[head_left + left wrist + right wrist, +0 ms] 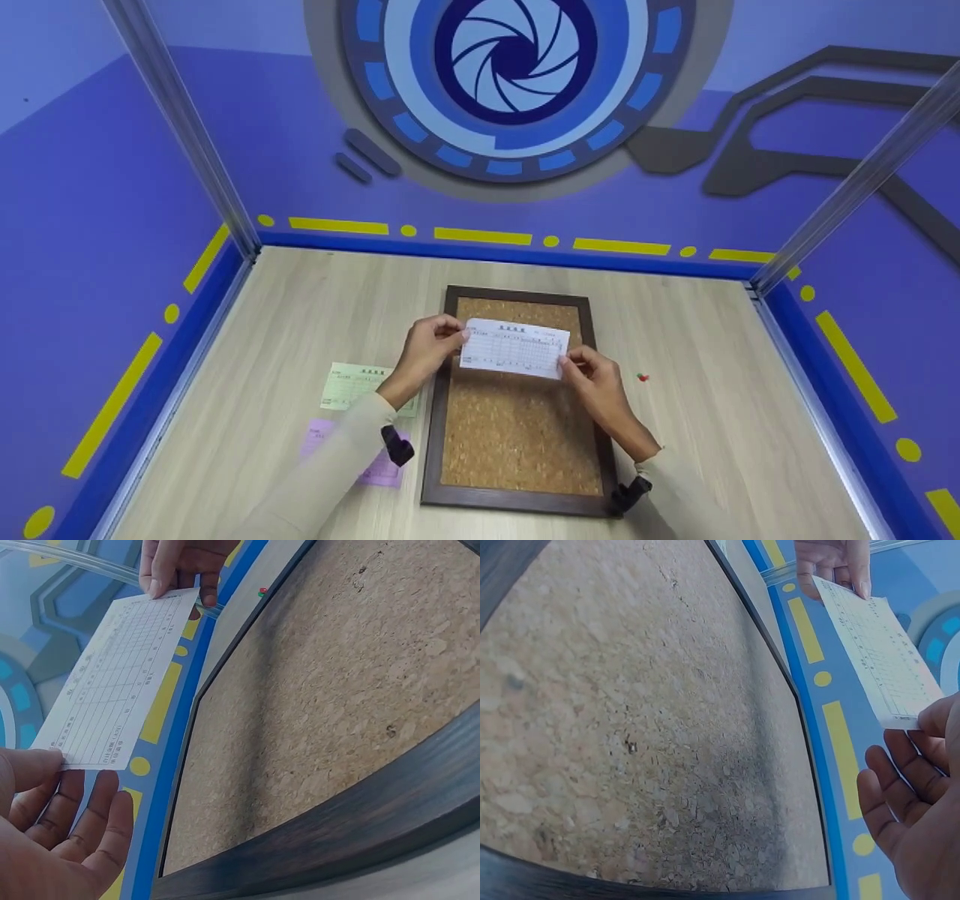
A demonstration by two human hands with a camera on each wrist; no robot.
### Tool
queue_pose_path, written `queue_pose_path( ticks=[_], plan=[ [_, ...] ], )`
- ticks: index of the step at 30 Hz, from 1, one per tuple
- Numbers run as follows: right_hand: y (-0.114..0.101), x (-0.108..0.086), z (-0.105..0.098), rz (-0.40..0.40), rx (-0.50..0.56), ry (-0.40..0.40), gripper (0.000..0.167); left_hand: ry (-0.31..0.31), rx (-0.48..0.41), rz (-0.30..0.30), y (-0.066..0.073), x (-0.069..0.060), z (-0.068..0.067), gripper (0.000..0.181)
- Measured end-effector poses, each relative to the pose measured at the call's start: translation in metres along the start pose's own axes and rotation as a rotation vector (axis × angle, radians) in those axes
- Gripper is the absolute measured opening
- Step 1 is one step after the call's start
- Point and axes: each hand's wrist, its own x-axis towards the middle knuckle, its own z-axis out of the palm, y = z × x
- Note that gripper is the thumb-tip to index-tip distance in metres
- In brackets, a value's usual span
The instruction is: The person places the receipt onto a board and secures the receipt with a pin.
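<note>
A white printed form (pixel 514 348) is stretched between both hands above a cork board (pixel 517 427) with a dark frame. The left hand (pixel 427 352) pinches the form's left edge between thumb and fingers. At its right edge, the right hand (pixel 600 386) pinches the lower corner. In the left wrist view the left thumb lies on the face of the paper (pixel 120 682), with the fingers behind it. The right wrist view has the right hand (pixel 922 802) gripping the near end of the sheet, which is held off the cork.
Left of the board lie a green form (pixel 352 384) and a purple form (pixel 386 469), partly covered by the left arm. Small red and green pins (pixel 643 378) lie on the wooden table (pixel 720 420) to the right. Blue panels (pixel 97 247) enclose the table's sides and back.
</note>
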Motion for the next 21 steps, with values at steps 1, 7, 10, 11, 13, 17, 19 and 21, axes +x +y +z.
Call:
queue_pose_path(
  ticks=[1, 7, 10, 11, 13, 17, 19, 21],
  plan=[
    [0.001, 0.0, 0.0, 0.006, -0.003, 0.0, 0.007, 0.005, 0.006, 0.002, -0.001, 0.0, 0.001, 0.008],
    [0.006, 0.003, 0.001, 0.031, -0.014, 0.009, 0.009, 0.042, -0.008, -0.021, -0.004, 0.002, 0.006, 0.009],
    [0.007, 0.004, 0.001, 0.049, -0.022, 0.009, 0.009, 0.064, 0.003, -0.028, -0.007, 0.004, 0.009, 0.009],
    [0.008, 0.005, 0.001, 0.053, -0.027, 0.009, 0.009, 0.071, 0.012, -0.027, -0.008, 0.004, 0.01, 0.009],
    [0.009, 0.006, 0.002, 0.063, -0.037, 0.008, 0.01, 0.085, 0.024, -0.03, -0.01, 0.005, 0.012, 0.008],
    [0.013, 0.007, 0.001, 0.084, -0.05, 0.004, 0.011, 0.105, 0.068, -0.043, -0.012, 0.005, 0.016, 0.005],
    [0.015, 0.008, 0.001, 0.094, -0.056, 0.002, 0.011, 0.112, 0.092, -0.055, -0.014, 0.006, 0.017, 0.005],
    [0.016, 0.009, 0.0, 0.108, -0.064, 0.002, 0.01, 0.115, 0.113, -0.066, -0.016, 0.007, 0.019, 0.005]
  ],
)
